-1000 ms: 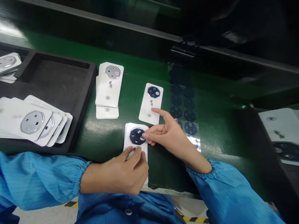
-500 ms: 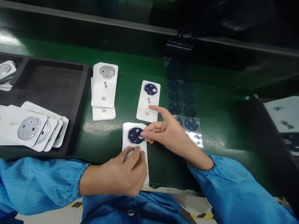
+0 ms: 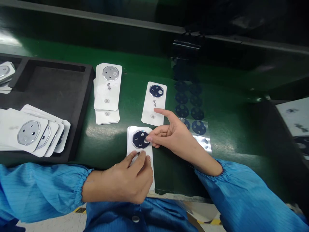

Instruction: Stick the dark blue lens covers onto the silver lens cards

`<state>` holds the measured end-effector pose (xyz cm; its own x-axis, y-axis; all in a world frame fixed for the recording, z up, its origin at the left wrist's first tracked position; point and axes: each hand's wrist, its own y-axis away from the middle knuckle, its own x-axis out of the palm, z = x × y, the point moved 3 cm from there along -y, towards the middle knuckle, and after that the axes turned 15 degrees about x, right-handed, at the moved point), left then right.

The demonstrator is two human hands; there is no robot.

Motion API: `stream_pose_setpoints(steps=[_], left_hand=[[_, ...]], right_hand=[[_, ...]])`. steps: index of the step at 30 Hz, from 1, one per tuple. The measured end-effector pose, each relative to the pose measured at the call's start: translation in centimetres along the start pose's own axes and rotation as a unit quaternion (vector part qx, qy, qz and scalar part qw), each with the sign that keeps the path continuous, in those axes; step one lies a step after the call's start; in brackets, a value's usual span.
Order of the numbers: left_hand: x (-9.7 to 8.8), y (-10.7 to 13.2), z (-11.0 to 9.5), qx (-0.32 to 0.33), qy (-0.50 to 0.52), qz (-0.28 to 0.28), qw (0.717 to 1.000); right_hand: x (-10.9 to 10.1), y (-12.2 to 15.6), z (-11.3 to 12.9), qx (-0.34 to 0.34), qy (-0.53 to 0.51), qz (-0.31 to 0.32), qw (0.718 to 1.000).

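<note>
In front of me lies a small stack of white phone back covers (image 3: pixel 149 167). The top one has an octagonal metal camera ring filled by a dark blue round sticker (image 3: pixel 139 140) with holes. My left hand (image 3: pixel 131 177) rests over the lower part of that cover, its bent fingertips pressing it just below the ring. My right hand (image 3: pixel 170 135) pinches at the sticker's right edge with thumb and a curled finger, the index finger stretched out above. Whether that edge is lifted, I cannot tell. Just beyond, another white cover (image 3: pixel 154 104) carries the same dark sticker.
A stack of white covers (image 3: pixel 108 87) with silvery camera areas stands at the back left. Left of it, a black tray (image 3: pixel 55 83) holds more covers. A clear sheet of dark stickers (image 3: pixel 198 127) lies on the green table (image 3: pixel 231 129). More covers (image 3: pixel 295 117) show at far right.
Both hands keep almost the same pose on the cover. The view has shifted very slightly; no object has visibly moved.
</note>
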<state>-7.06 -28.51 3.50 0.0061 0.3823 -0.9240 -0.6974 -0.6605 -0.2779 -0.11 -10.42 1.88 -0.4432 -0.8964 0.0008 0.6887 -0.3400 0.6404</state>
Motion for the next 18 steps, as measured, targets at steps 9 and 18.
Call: stream_pose_setpoints(steps=[9, 18], left_hand=[[-0.17, -0.08, 0.20, 0.010, 0.004, 0.011, 1.000], [-0.18, -0.08, 0.18, 0.006, 0.007, 0.007, 1.000]], right_hand=[[-0.01, -0.06, 0.04, 0.004, -0.001, -0.003, 1.000], [0.07, 0.00, 0.05, -0.002, 0.007, -0.006, 1.000]])
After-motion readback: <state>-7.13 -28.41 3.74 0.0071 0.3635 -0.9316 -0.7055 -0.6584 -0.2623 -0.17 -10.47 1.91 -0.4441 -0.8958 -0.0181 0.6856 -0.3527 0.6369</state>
